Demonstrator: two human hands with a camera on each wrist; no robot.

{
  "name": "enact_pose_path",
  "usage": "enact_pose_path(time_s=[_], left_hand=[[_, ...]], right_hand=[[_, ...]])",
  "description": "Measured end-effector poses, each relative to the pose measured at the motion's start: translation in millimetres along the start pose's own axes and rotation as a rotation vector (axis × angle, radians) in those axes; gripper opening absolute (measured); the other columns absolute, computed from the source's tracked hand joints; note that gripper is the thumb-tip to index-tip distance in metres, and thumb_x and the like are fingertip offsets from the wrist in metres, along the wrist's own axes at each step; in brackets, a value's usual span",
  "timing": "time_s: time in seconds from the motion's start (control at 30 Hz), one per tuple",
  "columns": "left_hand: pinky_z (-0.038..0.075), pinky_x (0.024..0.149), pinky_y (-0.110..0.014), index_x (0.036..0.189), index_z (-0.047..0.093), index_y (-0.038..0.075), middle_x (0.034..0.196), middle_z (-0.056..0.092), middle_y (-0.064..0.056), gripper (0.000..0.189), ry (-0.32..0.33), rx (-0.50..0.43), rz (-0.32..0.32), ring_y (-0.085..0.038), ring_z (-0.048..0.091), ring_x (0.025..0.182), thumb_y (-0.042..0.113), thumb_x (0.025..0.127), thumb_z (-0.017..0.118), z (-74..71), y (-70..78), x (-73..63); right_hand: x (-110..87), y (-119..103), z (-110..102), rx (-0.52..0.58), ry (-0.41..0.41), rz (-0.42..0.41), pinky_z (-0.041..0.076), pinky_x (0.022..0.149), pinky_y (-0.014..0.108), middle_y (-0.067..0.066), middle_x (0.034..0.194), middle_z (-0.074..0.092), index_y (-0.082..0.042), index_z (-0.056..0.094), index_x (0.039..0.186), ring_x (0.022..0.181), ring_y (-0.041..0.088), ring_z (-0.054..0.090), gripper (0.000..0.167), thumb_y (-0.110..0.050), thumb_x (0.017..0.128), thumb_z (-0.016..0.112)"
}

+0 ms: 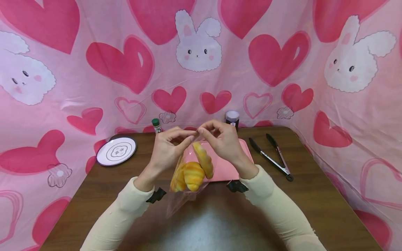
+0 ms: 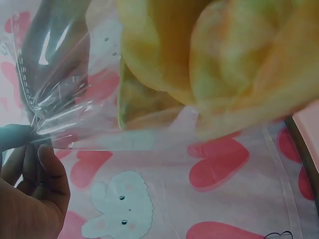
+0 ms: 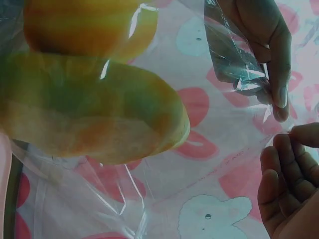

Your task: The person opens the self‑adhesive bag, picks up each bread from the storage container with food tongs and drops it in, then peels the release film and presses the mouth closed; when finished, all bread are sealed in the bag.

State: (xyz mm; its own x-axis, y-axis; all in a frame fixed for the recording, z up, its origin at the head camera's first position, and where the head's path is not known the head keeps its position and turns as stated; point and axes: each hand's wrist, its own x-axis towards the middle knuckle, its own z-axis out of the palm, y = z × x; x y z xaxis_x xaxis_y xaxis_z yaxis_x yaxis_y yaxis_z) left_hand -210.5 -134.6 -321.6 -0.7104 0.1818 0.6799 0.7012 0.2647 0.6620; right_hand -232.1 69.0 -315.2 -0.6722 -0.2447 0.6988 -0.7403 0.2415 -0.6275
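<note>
A clear plastic bag [image 1: 180, 202] hangs between my two hands, over the table. Inside it are a croissant [image 1: 193, 176], a long scalloped bread roll [image 1: 204, 161] and another golden pastry [image 1: 178, 180] partly behind the croissant. My left hand [image 1: 167, 146] pinches the gathered top of the bag between thumb and fingers. Right beside it, my right hand [image 1: 222, 140] pinches the bag's top edge, fingertips meeting those of the left. In the right wrist view the film stretches taut from the roll [image 3: 99, 109] up to the fingers.
Behind the bag lies a pink tray [image 1: 230, 169]. Black-tipped tongs [image 1: 276, 163] rest spread on the right. A white plate [image 1: 105, 155] is at the back left. At the rear stand a green-capped bottle [image 1: 156, 126] and a dark jar with a pale lid [image 1: 232, 115], before a heart-patterned cloth [image 1: 194, 78].
</note>
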Motion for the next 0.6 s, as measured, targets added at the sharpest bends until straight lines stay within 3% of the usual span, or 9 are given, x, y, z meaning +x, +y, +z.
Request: enact_pose_path(time_s=[0.23,0.6], left_hand=[[0.056,0.064,-0.022,0.102,0.08,0.01,0.083,0.073,-0.008,0.016,0.067,0.019,-0.033,-0.01,0.064,0.068,0.011,0.087,0.076,0.2,2.9,2.3],[0.056,0.066,-0.021,0.103,0.079,0.012,0.095,0.076,-0.008,0.016,0.143,-0.012,-0.07,-0.01,0.066,0.074,0.015,0.089,0.075,-10.2,2.6,3.6]], right_hand=[[2.8,3.2,-1.7,0.014,0.103,0.034,0.052,0.061,0.022,0.007,0.082,0.069,-0.006,0.072,0.094,0.07,0.015,0.058,0.011,-0.017,0.092,0.071],[10.1,16.4,-16.3,0.073,0.229,0.134,0.048,0.061,0.02,0.008,0.08,0.064,-0.002,0.07,0.095,0.073,0.012,0.059,0.019,-0.02,0.095,0.068]])
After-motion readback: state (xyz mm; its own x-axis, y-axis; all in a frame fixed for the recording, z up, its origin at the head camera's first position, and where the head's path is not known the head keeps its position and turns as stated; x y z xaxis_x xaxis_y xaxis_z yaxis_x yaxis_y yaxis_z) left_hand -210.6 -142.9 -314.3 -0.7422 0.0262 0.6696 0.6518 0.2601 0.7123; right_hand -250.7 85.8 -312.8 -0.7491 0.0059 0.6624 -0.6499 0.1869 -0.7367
